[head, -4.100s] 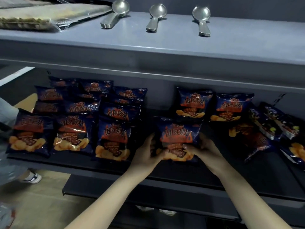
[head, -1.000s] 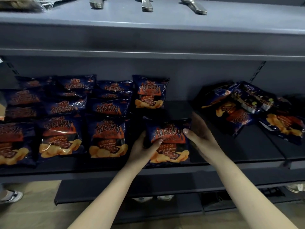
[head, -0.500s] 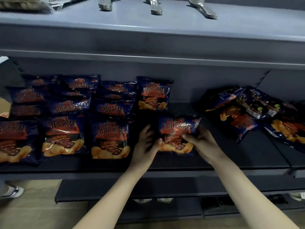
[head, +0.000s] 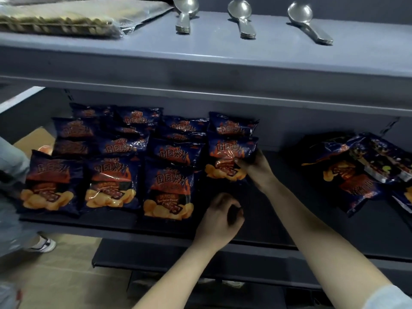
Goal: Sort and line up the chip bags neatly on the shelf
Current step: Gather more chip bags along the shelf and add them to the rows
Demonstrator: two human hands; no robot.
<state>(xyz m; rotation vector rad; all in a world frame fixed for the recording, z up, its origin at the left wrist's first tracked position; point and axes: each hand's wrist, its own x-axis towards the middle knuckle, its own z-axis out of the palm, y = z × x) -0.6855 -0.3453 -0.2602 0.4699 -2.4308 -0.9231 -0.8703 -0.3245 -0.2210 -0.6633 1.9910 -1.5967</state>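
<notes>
Several dark blue chip bags with orange print lie in overlapping rows on the left of the black shelf [head: 278, 224]. My right hand [head: 256, 168] grips the right edge of one chip bag [head: 227, 157] in the fourth column, set in front of a rear bag [head: 231, 127]. My left hand [head: 220, 219] hovers over the bare shelf front, fingers curled, holding nothing. An untidy heap of chip bags [head: 361, 172] lies at the right.
The grey upper shelf [head: 223, 63] overhangs the bags and carries three metal spoons [head: 243, 21] and a wrapped flat package [head: 73, 16]. Another person's leg [head: 11, 175] and shoe [head: 42, 245] stand at the left. A lower shelf [head: 156, 257] sits below.
The bag that both hands held at the shelf front has moved back against the rear bag. My left hand has let go and drawn back; my right hand still grips it.
</notes>
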